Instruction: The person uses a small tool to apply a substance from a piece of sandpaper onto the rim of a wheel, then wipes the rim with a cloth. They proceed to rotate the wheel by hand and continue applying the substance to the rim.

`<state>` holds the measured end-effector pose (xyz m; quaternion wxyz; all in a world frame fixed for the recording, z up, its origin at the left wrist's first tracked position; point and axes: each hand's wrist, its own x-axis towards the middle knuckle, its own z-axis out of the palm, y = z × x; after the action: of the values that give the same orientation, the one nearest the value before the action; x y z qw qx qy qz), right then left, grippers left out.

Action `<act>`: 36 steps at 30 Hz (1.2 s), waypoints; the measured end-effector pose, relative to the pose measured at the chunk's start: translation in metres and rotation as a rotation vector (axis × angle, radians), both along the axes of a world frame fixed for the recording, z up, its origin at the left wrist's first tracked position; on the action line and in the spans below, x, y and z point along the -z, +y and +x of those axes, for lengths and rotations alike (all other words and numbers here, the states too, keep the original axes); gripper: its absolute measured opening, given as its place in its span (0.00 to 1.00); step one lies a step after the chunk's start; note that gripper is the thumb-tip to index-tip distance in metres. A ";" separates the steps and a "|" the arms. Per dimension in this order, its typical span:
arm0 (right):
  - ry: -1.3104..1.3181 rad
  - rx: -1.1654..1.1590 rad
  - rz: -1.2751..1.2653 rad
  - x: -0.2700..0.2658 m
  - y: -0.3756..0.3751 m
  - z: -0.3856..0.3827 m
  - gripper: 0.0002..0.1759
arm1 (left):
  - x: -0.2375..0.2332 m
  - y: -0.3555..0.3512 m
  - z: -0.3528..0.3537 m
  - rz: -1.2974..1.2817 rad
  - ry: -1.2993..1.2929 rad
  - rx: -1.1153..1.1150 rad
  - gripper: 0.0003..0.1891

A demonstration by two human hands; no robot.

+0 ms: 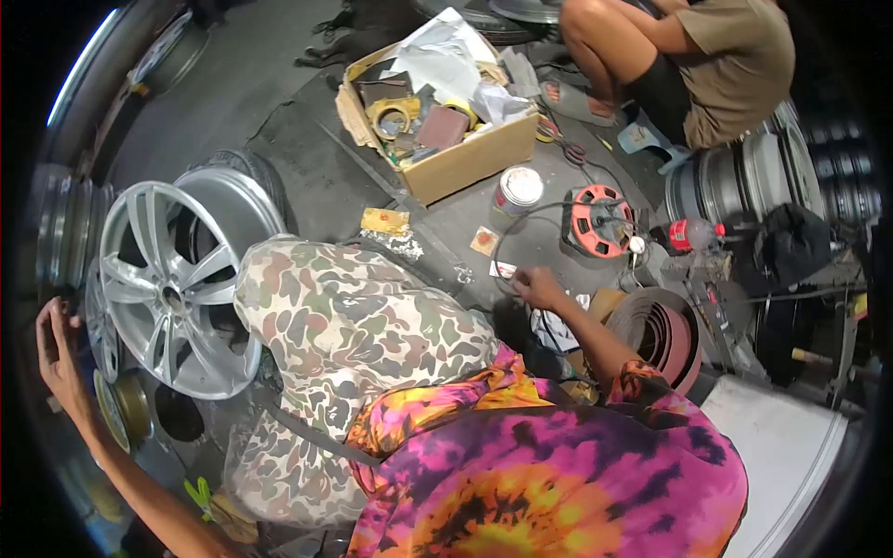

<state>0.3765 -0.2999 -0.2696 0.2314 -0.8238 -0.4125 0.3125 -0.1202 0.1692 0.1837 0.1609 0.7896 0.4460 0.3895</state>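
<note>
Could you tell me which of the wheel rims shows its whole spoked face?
The silver rim beside the camouflage-clad knee, near the left hand; the rims by the seated person show only parts.

Seen from above, a person in a tie-dye shirt and camouflage shorts sits on a workshop floor. Their left hand [56,344], fingers spread, is raised beside a silver alloy wheel [177,288]. Their right hand [538,286] reaches down near a small paper scrap [502,270], with an orange cable reel [600,220] and a cardboard box [465,163] beyond it.
</note>
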 end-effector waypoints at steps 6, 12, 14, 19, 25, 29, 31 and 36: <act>-0.207 0.330 -0.014 -0.025 -0.075 0.041 0.13 | 0.033 0.004 0.059 0.027 0.102 0.212 0.12; -0.447 0.636 -0.033 -0.105 -0.145 0.033 0.12 | 0.060 0.017 0.084 -0.063 0.142 0.365 0.10; -0.467 0.664 -0.012 -0.125 -0.150 0.024 0.12 | 0.063 0.020 0.097 -0.085 0.157 0.424 0.10; -0.218 0.508 -0.264 -0.106 -0.168 -0.009 0.15 | 0.066 -0.001 0.134 -0.063 0.172 0.544 0.10; -0.366 -0.090 -0.632 -0.065 -0.154 -0.132 0.35 | 0.069 -0.024 0.132 -0.056 0.204 0.539 0.08; -0.357 0.096 -0.628 0.003 -0.161 -0.158 0.49 | 0.054 -0.058 0.138 0.025 0.150 0.521 0.08; -0.397 0.034 -0.656 -0.003 -0.148 -0.143 0.46 | 0.048 -0.066 0.136 0.055 0.163 0.512 0.10; -0.343 -0.066 -0.644 -0.040 -0.128 -0.119 0.39 | 0.043 -0.073 0.112 0.100 0.153 0.485 0.11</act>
<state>0.2579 -0.4279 -0.2296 -0.1228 -0.8811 -0.3520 0.2909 -0.0084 0.0961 0.1402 0.1762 0.9076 0.2348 0.3003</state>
